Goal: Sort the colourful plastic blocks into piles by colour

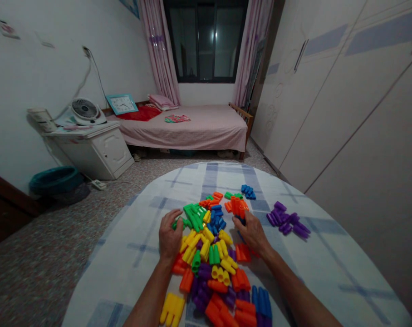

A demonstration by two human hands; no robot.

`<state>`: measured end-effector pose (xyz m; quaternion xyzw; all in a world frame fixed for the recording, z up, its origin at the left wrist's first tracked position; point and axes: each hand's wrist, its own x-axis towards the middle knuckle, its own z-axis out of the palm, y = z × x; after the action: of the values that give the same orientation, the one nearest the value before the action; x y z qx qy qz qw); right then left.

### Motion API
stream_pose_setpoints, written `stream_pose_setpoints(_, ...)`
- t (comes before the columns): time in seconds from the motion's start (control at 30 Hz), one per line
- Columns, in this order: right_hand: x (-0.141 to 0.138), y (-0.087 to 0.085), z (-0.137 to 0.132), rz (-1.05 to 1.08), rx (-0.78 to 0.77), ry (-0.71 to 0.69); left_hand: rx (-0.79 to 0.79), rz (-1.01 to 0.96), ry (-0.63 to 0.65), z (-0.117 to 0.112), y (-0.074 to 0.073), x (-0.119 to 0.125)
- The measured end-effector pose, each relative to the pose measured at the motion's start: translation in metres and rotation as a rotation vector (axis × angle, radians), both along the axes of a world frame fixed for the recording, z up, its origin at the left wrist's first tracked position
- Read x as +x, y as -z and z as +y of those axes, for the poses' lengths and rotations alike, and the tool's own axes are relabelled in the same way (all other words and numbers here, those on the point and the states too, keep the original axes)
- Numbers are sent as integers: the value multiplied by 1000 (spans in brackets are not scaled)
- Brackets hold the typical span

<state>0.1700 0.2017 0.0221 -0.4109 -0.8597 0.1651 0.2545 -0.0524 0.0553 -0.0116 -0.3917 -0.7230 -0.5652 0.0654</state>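
Note:
A heap of coloured plastic tube blocks [213,259] lies on a table covered with a pale checked cloth [134,254]. My left hand [169,234] rests at the heap's left side, its fingers curled over a green block [179,222] beside a cluster of green blocks [194,215]. On the heap's right side my right hand [252,231] has its fingers bent down onto a dark blue block [239,220], just below some orange blocks [236,206]. Apart from the heap lie a purple group [286,219] and a small blue block [248,191].
Beyond the table stand a bed with a pink cover [199,127], a white cabinet with a fan [90,145] and a teal basin [54,179] on the floor. White wardrobe doors [345,100] line the right wall. A dark window [206,41] is at the back.

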Motion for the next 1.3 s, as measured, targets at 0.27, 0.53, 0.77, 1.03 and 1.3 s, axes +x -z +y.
stream_pose_setpoints(0.27, -38, -60, -24, -440, 200, -283, 0, 73, 200, -4, -11, 11)
stream_pose_setpoints(0.53, -54, -56, -31, -381, 133, -310, -93, -47, 448, -2, -13, 13)
stream_pose_setpoints(0.77, -35, -41, -15, -164, 33, -305, -65, 18, 436, 1, -11, 13)
stream_pose_setpoints(1.03, 36, -38, 62, -365, 164, 213, -55, -4, 396, 3, -8, 13)
stream_pose_setpoints(1.3, 51, -17, 90, -560, 257, 201, -81, -28, 371, 0, -10, 14)
